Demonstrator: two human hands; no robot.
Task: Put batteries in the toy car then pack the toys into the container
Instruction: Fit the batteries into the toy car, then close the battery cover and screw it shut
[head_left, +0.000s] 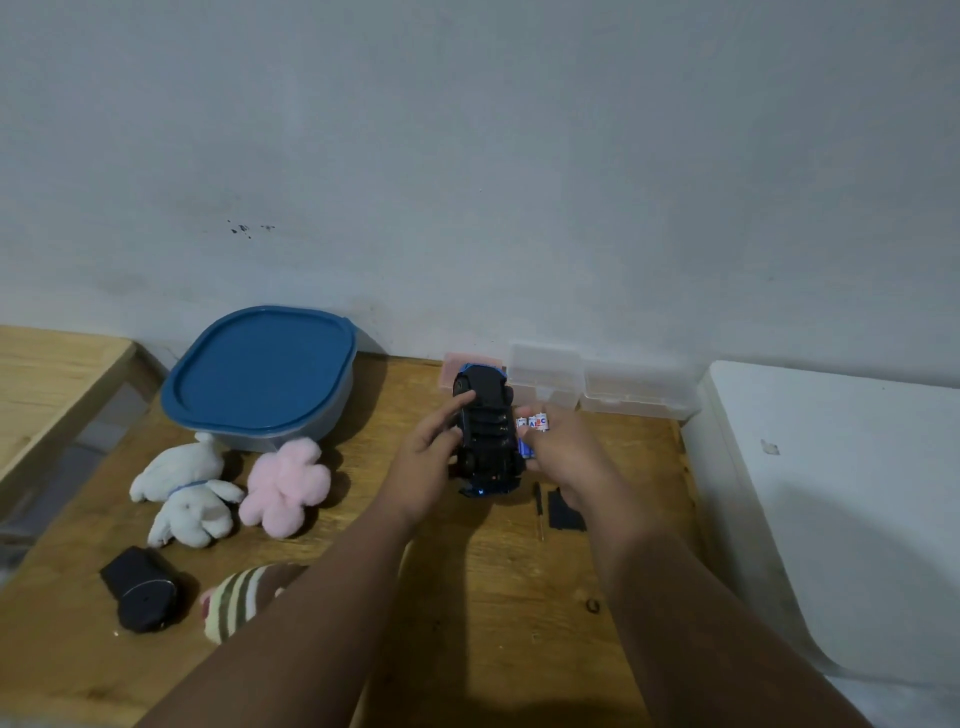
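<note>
Wooden table (467, 597): our left hand (423, 460) clamps the upturned blue-and-black plastic toy car (485, 436); right hand (563, 452) pinches blue-white cylindrical batteries (535, 423) beside it. Car seems light, rigid; hold its sides.

Upturned blue toy car (485, 431) beside batteries (535, 422); lidded container (262, 371).

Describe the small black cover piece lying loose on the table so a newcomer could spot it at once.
Start at the toy car held upside down in both hands at the middle of the wooden table. Just under the right hand lies a thin screwdriver, and right beside it the battery cover: the only flat, black, squarish plate there.
</note>
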